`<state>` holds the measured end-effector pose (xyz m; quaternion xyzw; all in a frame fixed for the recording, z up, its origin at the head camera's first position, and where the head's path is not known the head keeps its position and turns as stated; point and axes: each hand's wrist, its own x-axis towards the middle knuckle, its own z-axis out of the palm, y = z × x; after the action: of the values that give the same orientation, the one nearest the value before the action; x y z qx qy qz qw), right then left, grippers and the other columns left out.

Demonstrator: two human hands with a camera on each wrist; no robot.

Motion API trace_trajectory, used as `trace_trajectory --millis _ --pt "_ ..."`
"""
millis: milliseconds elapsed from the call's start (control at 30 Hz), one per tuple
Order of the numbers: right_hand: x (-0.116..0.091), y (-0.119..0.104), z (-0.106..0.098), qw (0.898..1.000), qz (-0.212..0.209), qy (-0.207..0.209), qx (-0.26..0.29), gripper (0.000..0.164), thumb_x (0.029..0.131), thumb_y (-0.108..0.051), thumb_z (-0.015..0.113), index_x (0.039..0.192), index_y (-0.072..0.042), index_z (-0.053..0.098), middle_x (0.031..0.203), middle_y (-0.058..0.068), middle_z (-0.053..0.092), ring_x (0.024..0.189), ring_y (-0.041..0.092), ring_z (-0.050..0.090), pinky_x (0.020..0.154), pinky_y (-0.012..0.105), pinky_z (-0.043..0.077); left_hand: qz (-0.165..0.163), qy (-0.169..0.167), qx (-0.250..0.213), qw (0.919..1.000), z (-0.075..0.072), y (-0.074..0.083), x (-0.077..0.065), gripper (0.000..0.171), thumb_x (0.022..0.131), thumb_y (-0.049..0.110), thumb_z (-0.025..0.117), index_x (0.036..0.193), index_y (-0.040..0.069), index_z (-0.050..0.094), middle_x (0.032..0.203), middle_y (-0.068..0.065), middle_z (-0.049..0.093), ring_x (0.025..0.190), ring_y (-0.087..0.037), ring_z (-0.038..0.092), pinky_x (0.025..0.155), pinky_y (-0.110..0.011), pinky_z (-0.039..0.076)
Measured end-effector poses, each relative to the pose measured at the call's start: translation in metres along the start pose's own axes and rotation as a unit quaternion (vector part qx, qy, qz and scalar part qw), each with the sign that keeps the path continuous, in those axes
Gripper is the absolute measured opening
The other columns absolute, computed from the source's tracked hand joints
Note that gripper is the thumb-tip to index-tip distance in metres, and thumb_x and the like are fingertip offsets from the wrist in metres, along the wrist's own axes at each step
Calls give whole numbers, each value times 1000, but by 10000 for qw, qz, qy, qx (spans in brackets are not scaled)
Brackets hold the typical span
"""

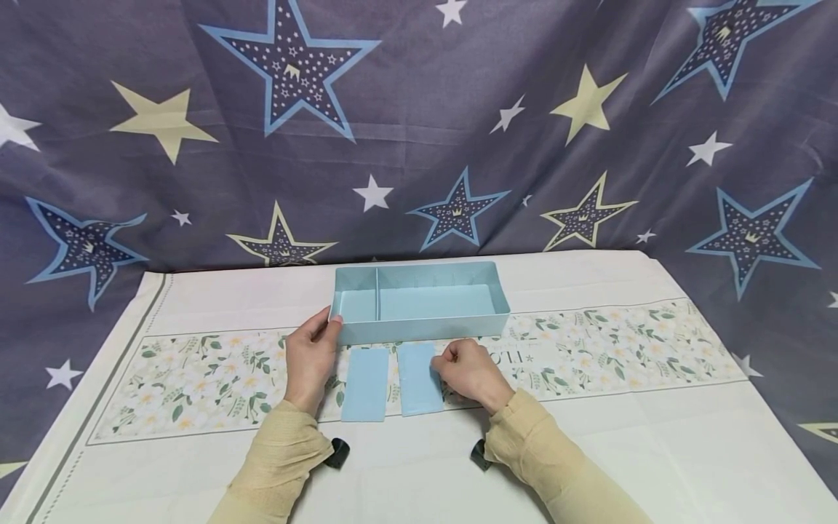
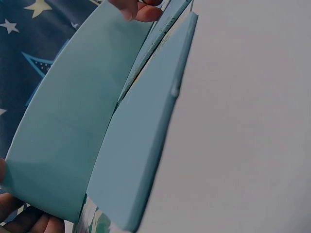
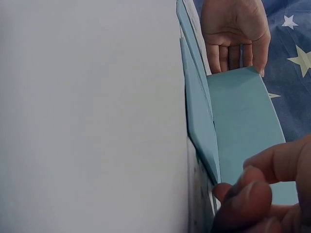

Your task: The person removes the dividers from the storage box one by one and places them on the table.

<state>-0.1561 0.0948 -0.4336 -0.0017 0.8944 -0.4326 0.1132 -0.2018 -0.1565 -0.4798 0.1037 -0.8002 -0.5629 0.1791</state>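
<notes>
A pale blue rectangular box [image 1: 425,327] with an open top stands on the table, a thin divider parting a small left compartment from a long right one. My left hand [image 1: 313,356] grips its front left corner, thumb over the rim and fingers below, as the right wrist view also shows. In front of the box two flat light blue rectangular pieces, the left one [image 1: 365,386] and the right one [image 1: 419,382], lie side by side. My right hand [image 1: 473,370] has loosely curled fingers, their tips [image 3: 222,191] right at the right piece's edge, nothing visible between thumb and fingers.
White cloth [image 1: 622,451] with a floral band [image 1: 216,378] covers the table. Behind its far edge hangs a dark curtain [image 1: 406,145] with stars. Small black objects [image 1: 337,453] show at both sleeve cuffs.
</notes>
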Motion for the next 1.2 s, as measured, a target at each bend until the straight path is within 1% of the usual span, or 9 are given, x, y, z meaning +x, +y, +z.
trace_trajectory --millis 33,100,233,367,567,733,867,1033,1200 --pt "0 0 0 10000 -3 5 -21 21 84 -25 53 67 -12 57 49 0 52 38 16 47 36 29 43 10 83 79 9999 3 -6 2 47 80 61 53 115 30 58 108 2 62 89 -6 54 75 -35 50" --pt "0 0 0 10000 -2 15 -46 21 84 -25 53 67 -13 57 49 0 52 39 16 48 36 29 43 -7 101 106 9999 5 -13 5 45 80 62 53 114 34 57 108 4 62 89 -4 53 75 -34 50" --pt "0 0 0 10000 2 23 -68 21 84 -25 52 68 -13 58 49 1 53 39 16 48 35 29 43 -47 153 76 9998 8 -20 7 40 79 61 54 111 38 57 106 7 62 88 -3 53 74 -33 50" --pt "0 0 0 10000 -9 20 -46 22 84 -25 52 67 -13 58 50 1 53 39 16 48 35 28 43 -34 144 84 9999 8 -19 7 41 79 62 54 111 38 57 106 6 62 88 -3 53 74 -33 50" --pt "0 0 1 10000 -1 21 -57 24 86 -26 51 67 -12 57 49 1 52 38 15 47 35 28 43 22 121 14 9999 6 -16 5 45 79 62 54 113 33 58 107 4 62 88 -4 54 75 -34 50" --pt "-1 -1 1 10000 -79 47 -27 28 87 -29 51 65 -13 57 48 0 51 38 16 46 36 30 44 -22 93 -18 10000 4 -14 5 44 78 62 55 112 34 58 106 5 63 88 -3 53 75 -33 49" --pt "-1 -1 0 9997 -171 102 142 31 89 -31 50 65 -13 57 47 0 48 36 15 43 34 29 40 -54 64 -96 9999 4 -13 5 44 78 62 56 112 34 59 105 5 63 88 -3 54 75 -33 49" --pt "-1 -3 -1 9982 -275 216 492 33 90 -33 50 67 -10 58 48 2 51 32 15 40 31 27 33 19 113 -13 9999 6 -15 5 44 78 62 55 112 35 59 105 6 63 87 -3 54 75 -33 49" --pt "-2 -5 -2 9960 -421 239 746 34 90 -32 49 69 -7 59 46 3 51 31 15 38 31 26 32 96 148 20 9998 5 -16 5 43 79 62 55 111 34 59 105 5 63 87 -3 54 75 -34 49"
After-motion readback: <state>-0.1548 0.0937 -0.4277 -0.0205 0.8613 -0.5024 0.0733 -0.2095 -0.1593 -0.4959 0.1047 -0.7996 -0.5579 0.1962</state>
